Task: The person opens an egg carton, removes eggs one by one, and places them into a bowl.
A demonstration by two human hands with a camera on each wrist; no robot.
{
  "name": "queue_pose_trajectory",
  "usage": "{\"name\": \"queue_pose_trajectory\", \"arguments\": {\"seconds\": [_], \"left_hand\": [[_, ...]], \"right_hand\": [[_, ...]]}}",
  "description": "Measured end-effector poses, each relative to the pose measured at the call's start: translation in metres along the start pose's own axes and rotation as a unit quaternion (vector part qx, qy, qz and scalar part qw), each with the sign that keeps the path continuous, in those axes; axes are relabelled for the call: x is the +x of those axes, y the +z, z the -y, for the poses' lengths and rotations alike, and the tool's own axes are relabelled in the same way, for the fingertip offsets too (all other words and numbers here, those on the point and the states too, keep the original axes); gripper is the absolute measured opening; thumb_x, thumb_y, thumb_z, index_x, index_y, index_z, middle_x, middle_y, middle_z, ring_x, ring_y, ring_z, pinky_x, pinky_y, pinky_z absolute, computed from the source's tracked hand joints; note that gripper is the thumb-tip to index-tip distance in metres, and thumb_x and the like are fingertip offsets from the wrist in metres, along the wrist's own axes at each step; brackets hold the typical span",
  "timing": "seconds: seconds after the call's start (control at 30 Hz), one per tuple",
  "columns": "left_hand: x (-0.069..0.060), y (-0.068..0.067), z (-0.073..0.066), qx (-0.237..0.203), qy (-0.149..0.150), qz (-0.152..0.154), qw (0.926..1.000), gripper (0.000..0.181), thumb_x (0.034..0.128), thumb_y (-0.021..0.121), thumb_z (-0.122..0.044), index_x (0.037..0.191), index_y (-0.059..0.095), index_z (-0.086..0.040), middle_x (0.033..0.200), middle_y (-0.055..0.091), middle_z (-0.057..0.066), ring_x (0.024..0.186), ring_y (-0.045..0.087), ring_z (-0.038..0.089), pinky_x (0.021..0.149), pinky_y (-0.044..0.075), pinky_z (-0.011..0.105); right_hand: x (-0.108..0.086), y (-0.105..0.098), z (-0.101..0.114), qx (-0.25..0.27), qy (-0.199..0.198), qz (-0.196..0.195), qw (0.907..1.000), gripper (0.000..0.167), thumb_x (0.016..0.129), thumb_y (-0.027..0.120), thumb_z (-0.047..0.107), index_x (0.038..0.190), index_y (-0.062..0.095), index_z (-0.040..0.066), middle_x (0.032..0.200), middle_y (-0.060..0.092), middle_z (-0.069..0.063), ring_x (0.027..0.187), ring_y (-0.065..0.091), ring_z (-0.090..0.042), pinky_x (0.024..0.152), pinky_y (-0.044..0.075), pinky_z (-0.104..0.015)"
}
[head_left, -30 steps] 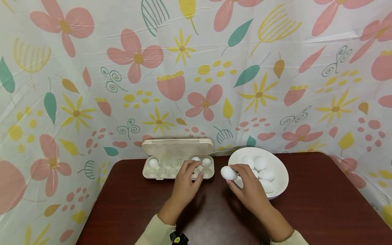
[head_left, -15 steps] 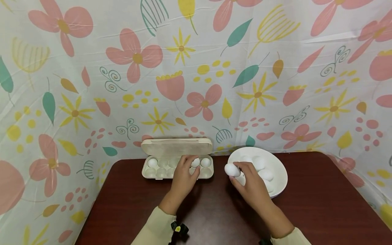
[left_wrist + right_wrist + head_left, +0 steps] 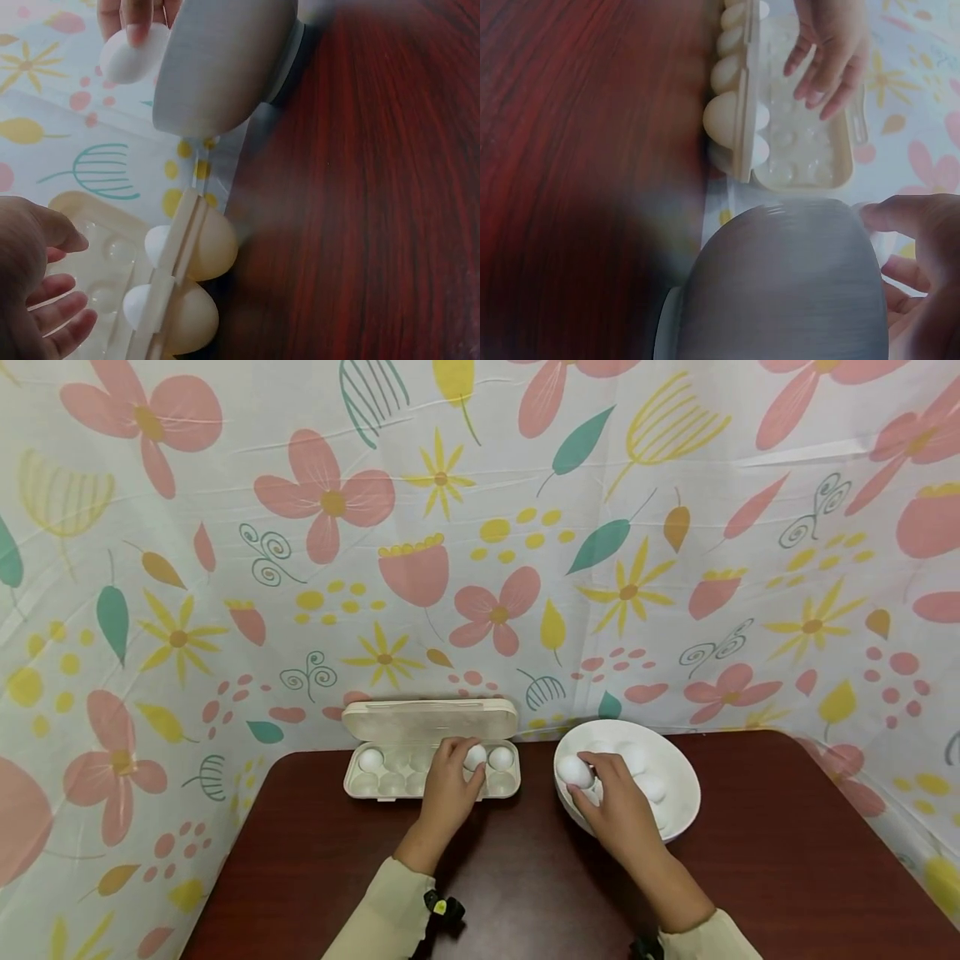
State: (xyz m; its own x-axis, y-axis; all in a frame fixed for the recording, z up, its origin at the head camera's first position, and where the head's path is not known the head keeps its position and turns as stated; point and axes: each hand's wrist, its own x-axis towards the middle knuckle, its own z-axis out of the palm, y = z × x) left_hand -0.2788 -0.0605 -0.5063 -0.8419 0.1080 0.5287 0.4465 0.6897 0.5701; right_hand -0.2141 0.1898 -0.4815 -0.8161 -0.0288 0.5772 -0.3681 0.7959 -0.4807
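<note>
My right hand (image 3: 618,797) pinches a white egg (image 3: 575,771) between thumb and fingers, over the left rim of the white bowl (image 3: 686,777). Several more white eggs (image 3: 652,787) lie inside that bowl, partly hidden by the hand. To the left, my left hand (image 3: 448,789) hovers over the open egg carton (image 3: 363,787), its fingers loose and holding nothing in the left wrist view. Beside its fingertips, an egg (image 3: 475,757) sits in the carton's back row. Another egg (image 3: 501,758) is to its right and one more egg (image 3: 371,760) is at the far left end.
The carton's raised lid (image 3: 431,722) leans back near the flowered cloth (image 3: 495,568) behind the table. Dark red-brown tabletop (image 3: 525,877) runs in front of carton and bowl. A black band (image 3: 444,907) is on the left wrist.
My right hand has moved right with the egg, from beside the bowl to over its rim. The left fingers have spread slightly, baring more of the carton egg beside them. The view drifts slightly.
</note>
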Motion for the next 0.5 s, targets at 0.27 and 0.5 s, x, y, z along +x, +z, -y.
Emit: {"name": "queue_pose_trajectory", "arguments": {"seconds": [0.27, 0.5], "left_hand": [[0.0042, 0.0073, 0.0061, 0.0, -0.028, 0.013, 0.9995, 0.039, 0.0897, 0.076, -0.011, 0.127, 0.067, -0.004, 0.119, 0.06, 0.014, 0.11, 0.062, 0.03, 0.09, 0.057, 0.042], [0.0069, 0.011, 0.0106, 0.01, -0.036, 0.005, 0.9993, 0.038, 0.0885, 0.076, -0.01, 0.125, 0.068, -0.006, 0.117, 0.06, 0.014, 0.109, 0.062, 0.031, 0.091, 0.055, 0.043]], "right_hand": [[0.0022, 0.0022, -0.0048, -0.006, 0.014, 0.006, 0.9999, 0.048, 0.078, 0.085, 0.007, 0.121, 0.063, 0.0, 0.109, 0.062, -0.018, 0.094, 0.064, -0.031, 0.078, 0.052, -0.047], [0.004, 0.003, -0.0082, -0.018, 0.035, 0.044, 0.9983, 0.047, 0.081, 0.083, 0.012, 0.121, 0.063, -0.001, 0.109, 0.062, -0.019, 0.094, 0.064, -0.032, 0.081, 0.053, -0.049]]}}
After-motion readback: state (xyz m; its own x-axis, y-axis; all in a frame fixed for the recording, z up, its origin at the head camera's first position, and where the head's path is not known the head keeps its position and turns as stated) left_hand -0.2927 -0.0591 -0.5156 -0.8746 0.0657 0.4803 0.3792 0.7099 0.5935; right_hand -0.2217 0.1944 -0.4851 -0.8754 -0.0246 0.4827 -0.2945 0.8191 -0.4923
